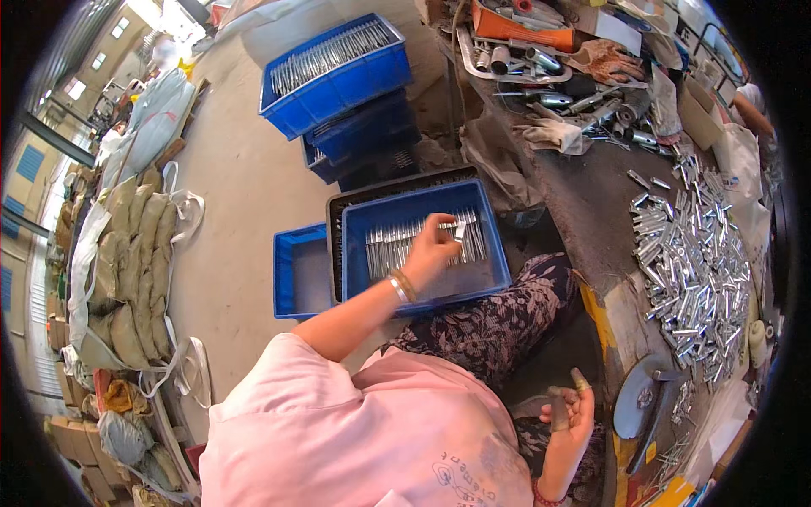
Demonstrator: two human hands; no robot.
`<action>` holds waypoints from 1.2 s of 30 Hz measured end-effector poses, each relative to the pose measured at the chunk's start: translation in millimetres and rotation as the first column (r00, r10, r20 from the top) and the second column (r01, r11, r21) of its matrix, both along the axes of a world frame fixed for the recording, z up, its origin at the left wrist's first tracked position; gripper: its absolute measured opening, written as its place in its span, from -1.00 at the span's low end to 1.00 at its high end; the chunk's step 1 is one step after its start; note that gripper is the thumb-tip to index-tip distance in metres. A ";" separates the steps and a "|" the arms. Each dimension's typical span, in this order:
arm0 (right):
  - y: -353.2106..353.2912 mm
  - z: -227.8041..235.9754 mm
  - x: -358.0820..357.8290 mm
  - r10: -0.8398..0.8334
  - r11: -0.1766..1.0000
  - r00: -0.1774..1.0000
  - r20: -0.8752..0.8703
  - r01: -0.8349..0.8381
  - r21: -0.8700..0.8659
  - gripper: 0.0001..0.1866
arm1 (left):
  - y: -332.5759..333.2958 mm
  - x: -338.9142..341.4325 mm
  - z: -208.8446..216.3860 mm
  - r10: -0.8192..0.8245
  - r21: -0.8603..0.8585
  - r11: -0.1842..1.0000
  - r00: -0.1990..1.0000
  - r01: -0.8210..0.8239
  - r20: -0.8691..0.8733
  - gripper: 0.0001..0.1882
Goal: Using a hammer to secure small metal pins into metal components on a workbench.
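1. Looking down from the head view, I see the person's left hand (432, 252) over a blue tray (353, 245), its fingers curled in toward the thumb. A shiny piece shows by the fingertips, though I can't tell whether they grip it.
2. The metal rods (389, 253) stand side by side in a row inside the tray, running from near its left wall almost to its right wall, with the hand above the row's right half.
3. The tray sits over a black tray (335, 228), whose rim shows along the blue one's far and left edges. A smaller blue bin (304, 270) is just beside the left edge.
4. Past the far edge rises a stack of crates; the top crate (338, 100) is full of similar rods.
5. The right hand (573, 427) is near the lap, palm up and half open, fingers loosely bent; I see nothing held in it. Some fingers wear covers.
6. To the right runs the counter (583, 211). A pile of silver pieces (697, 279) spreads over its right side, a grey disc (642, 395) is by its near left edge, and tools and an orange glove (604, 61) crowd its far end.
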State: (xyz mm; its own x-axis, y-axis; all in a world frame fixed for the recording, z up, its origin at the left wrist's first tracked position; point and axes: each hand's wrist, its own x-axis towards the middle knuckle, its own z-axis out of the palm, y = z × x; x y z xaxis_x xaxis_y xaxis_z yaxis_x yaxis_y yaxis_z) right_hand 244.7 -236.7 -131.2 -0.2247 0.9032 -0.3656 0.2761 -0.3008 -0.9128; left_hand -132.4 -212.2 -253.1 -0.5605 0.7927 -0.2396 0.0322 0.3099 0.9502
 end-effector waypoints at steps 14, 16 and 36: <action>-5.7 -8.8 2.5 -0.059 0.995 0.997 0.049 0.063 -0.079 -0.51 | -11.7 -108.2 -133.5 0.079 -0.340 0.919 0.937 -0.200 -0.339 -0.47; -5.2 -12.1 5.5 -0.056 0.990 0.998 0.041 0.061 -0.127 -0.52 | -12.1 -118.2 -151.9 0.046 -0.336 0.923 0.922 -0.186 -0.385 -0.44; -11.8 15.8 22.0 0.058 0.993 0.993 0.107 -0.069 0.098 -0.61 | 148.0 149.8 151.4 -0.268 0.274 0.632 0.537 0.725 -0.800 -0.70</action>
